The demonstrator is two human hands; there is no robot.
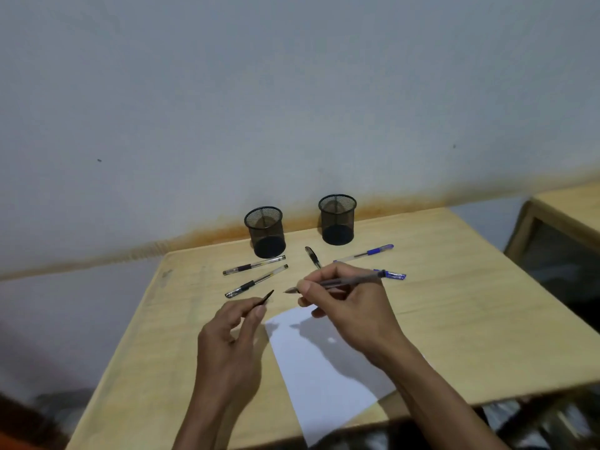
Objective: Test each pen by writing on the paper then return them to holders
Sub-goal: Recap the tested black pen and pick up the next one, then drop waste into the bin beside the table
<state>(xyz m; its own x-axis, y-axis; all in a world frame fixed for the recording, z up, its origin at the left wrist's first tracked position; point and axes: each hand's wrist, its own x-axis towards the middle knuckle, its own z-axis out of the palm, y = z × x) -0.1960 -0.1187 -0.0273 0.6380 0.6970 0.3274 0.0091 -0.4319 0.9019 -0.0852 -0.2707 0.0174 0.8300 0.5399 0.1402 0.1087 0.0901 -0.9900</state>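
My right hand [345,303] grips an uncapped grey pen [350,280], tip pointing left, above the top edge of the white paper [324,375]. My left hand [232,339] pinches the pen's dark cap [268,297] between thumb and fingers, a short gap from the tip. Two black mesh holders [267,233] [337,219] stand at the back of the wooden table [470,319]; I see no pens in them. Loose on the table lie two black-grip pens [255,265] [256,280], a dark pen [313,257] partly behind my right hand, and two blue pens [367,253] [394,275].
A grey wall rises right behind the holders. A second wooden table [565,216] stands to the right across a gap. The paper overhangs the near table edge.
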